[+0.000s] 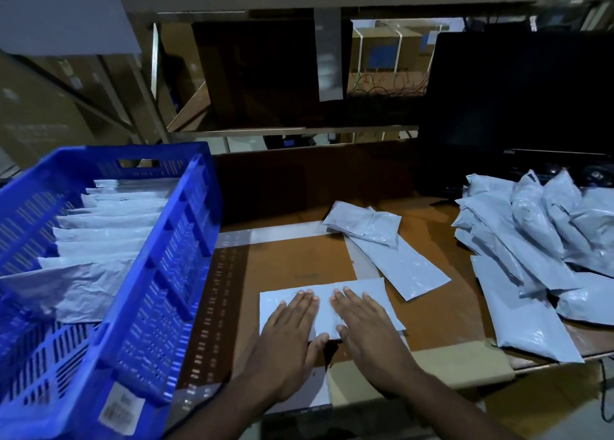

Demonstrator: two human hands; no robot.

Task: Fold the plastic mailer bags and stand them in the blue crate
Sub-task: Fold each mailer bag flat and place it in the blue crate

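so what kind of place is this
Most likely a warehouse packing station: a pile of grey mailer bags on the workbench, a blue crate filled with standing folded ones, and cardboard cartons on shelving behind.

crate (159,273) left, mailer pile (531,256) right

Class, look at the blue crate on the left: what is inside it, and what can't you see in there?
Inside the blue crate stands a row of folded mailer bags, upright, one behind another. The near end shows bare slatted floor. The bags' lower parts and the floor beneath them are hidden.
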